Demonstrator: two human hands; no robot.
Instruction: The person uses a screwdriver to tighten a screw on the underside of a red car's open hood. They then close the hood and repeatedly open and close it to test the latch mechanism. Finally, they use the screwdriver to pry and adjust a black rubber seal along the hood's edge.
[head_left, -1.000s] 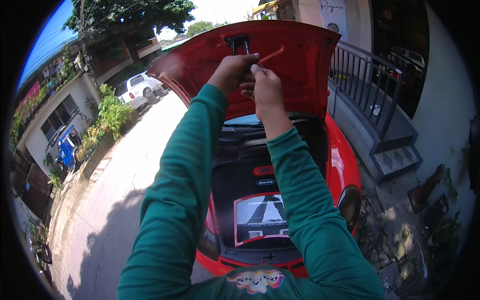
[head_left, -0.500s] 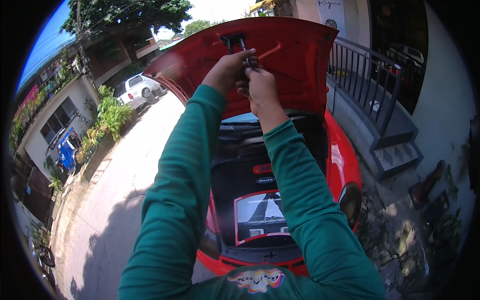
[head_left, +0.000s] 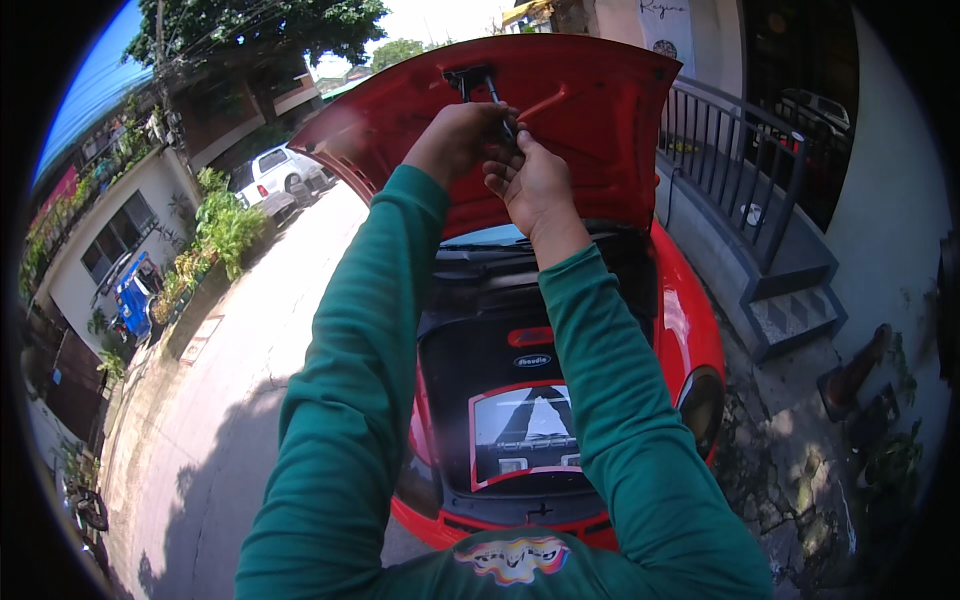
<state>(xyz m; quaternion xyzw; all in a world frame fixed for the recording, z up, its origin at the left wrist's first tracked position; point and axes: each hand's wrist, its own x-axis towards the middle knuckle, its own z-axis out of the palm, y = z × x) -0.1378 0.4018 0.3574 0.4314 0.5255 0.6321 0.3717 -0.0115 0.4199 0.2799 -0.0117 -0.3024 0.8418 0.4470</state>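
Both hands up at raised red lid (head_left: 590, 130); left hand (head_left: 455, 140) curled shut round thin dark rod (head_left: 497, 100) near latch bracket (head_left: 468, 76); right hand (head_left: 535, 185) just below, fingers (head_left: 500, 175) half-closed against rod; rod ran slanted, upper-left to lower-right; left hand nearer bracket.

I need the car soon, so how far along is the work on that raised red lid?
Done: the red lid is fully raised, and the compartment below it lies open. In hand: the left hand and right hand are both up at the dark latch fitting on the lid's underside, working a thin dark part I can't make out. Left: the lid is not yet lowered.
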